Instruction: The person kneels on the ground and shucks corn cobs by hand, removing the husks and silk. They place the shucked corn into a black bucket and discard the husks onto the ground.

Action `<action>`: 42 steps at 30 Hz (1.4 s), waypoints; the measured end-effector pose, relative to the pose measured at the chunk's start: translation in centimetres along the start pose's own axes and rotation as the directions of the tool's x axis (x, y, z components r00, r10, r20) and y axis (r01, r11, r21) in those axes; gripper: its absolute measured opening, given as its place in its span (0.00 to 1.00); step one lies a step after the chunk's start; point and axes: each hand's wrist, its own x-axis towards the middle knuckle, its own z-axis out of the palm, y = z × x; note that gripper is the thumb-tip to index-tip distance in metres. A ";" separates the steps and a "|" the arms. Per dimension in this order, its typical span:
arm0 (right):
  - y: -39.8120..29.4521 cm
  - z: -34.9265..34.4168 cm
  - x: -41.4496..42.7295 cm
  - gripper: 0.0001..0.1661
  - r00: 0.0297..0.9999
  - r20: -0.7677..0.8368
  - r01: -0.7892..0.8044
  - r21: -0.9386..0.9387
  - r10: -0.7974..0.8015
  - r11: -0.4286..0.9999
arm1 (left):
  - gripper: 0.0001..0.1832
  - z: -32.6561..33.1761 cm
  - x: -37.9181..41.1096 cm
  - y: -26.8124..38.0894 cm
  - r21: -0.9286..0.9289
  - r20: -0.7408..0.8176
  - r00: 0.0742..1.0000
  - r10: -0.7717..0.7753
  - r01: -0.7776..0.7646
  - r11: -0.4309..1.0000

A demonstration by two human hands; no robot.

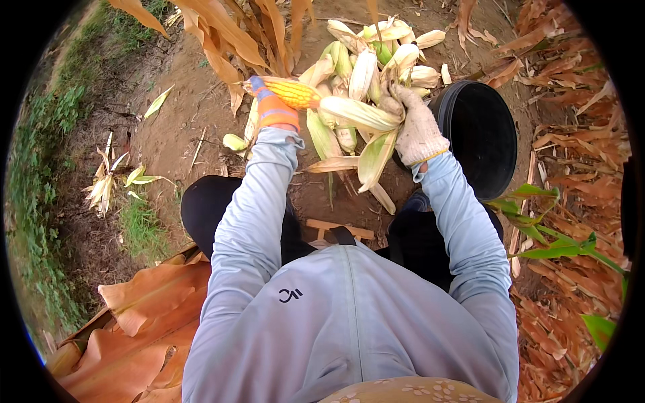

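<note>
My left hand (274, 105), in an orange and blue glove, is closed around a yellow ear of corn (292, 94). The kernels are bare along much of the near side, and pale husk shows along its far edge. At the cob's right end hang pulled-back husk leaves (360, 112). These leaves run into my right hand (417, 116), which wears a soiled white knit glove and grips them. Below that glove more green-white husk dangles. Right behind both hands lies a heap of unhusked corn ears (364, 73) on the soil.
A black plastic bucket (481, 136) stands by my right forearm, its mouth towards me. Dry corn leaves (247, 35) rise at the front left. Husk scraps (103, 184) lie on the dirt at left. Part of a wooden stool (340, 227) shows between my legs.
</note>
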 end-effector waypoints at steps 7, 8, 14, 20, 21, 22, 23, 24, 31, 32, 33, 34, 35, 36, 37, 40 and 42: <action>4.6 2.3 -2.4 0.11 0.928 0.305 0.372 -0.803 -0.216 0.465 | 0.35 -1.2 2.1 -0.5 0.156 -0.115 0.993 -0.041 0.058 0.986; 5.0 2.2 -2.4 0.11 0.895 0.400 0.443 -0.852 -0.199 0.279 | 0.35 -1.3 2.0 -0.4 0.186 -0.118 0.988 -0.097 0.118 0.975; 5.7 2.6 -2.7 0.15 0.824 0.548 0.525 -0.834 -0.145 -0.170 | 0.32 -3.3 3.2 -1.0 0.198 -0.175 0.975 -0.134 0.168 0.966; 5.4 3.2 -5.8 0.15 0.886 0.452 0.461 -0.881 -0.102 0.102 | 0.31 -7.1 6.7 -0.5 0.320 -0.315 0.937 0.155 -0.049 0.946; 4.3 2.4 -6.8 0.15 0.873 0.475 0.487 -0.864 -0.111 0.127 | 0.31 -7.4 7.1 1.8 0.383 -0.325 0.926 0.193 -0.058 0.922; 3.1 1.7 -7.1 0.15 0.872 0.458 0.483 -0.862 -0.174 0.155 | 0.31 -7.3 7.0 3.3 0.436 -0.321 0.921 0.222 -0.064 0.898; 1.9 0.8 -5.9 0.15 0.892 0.354 0.427 -0.863 -0.279 0.271 | 0.31 -6.6 6.5 4.4 0.493 -0.297 0.918 0.263 -0.089 0.865; 0.8 0.1 -4.4 0.15 0.921 0.197 0.344 -0.816 -0.337 0.464 | 0.31 -5.1 5.4 4.3 0.556 -0.238 0.924 0.300 -0.124 0.822; -0.8 -3.9 2.7 0.19 0.921 0.063 0.284 -0.783 -0.383 0.554 | 0.28 4.6 -6.2 -3.6 0.746 0.439 0.895 -0.079 -0.314 0.588; -0.8 -3.4 2.9 0.21 0.929 0.102 0.269 -0.844 -0.355 0.463 | 0.32 4.6 -7.2 -3.7 0.780 0.475 0.871 -0.123 -0.352 0.517; -0.9 -2.6 2.7 0.22 0.936 0.089 0.240 -0.869 -0.341 0.433 | 0.35 4.6 -7.8 -3.9 0.807 0.503 0.847 -0.174 -0.388 0.446; -0.7 -1.8 2.6 0.23 0.942 0.082 0.216 -0.889 -0.324 0.404 | 0.37 3.7 -7.2 -4.4 0.796 0.524 0.830 -0.191 -0.397 0.457; -0.6 -1.4 2.6 0.23 0.949 0.075 0.193 -0.907 -0.307 0.375 | 0.40 2.4 -6.1 -5.3 0.784 0.545 0.812 -0.207 -0.406 0.469; -0.4 -1.9 2.9 0.27 0.953 0.096 0.220 -0.871 -0.287 0.439 | 0.42 1.6 -5.6 -6.0 0.771 0.569 0.788 -0.236 -0.411 0.487; -0.5 -2.0 2.8 0.27 0.953 0.099 0.223 -0.867 -0.285 0.446 | 0.45 2.2 -6.7 -5.1 0.774 0.601 0.762 -0.241 -0.481 0.411; -0.3 -1.8 2.7 0.27 0.954 0.132 0.249 -0.848 -0.269 0.468 | 0.50 3.5 -10.0 -2.1 0.758 0.651 0.708 -0.274 -0.587 0.283; -0.4 -1.2 2.3 0.25 0.962 0.153 0.253 -0.813 -0.227 0.524 | 0.53 3.6 -10.4 -1.0 0.775 0.628 0.712 -0.314 -0.535 0.336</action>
